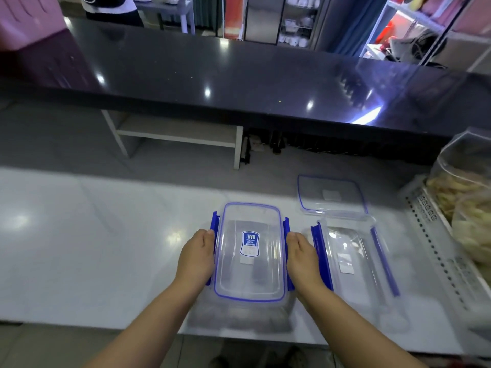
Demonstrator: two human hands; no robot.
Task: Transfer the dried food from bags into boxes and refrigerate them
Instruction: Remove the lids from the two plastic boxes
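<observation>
Dried food in clear bags [462,205]: heaped at far right, beside white counter [93,248]. Left of that, stood unlidded: open box [353,261], loose lid [332,193] just behind. At centre, stood closed: lidded box [249,251], pressed at blue side latches by left hand [198,254] and right hand [303,257], fingers straight.

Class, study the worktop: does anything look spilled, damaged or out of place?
Nothing stands out. The lidded box sits square between the left hand and right hand; the open box has its loose lid lying flat behind it, and the dried food is inside its bags. No spill shows.
</observation>
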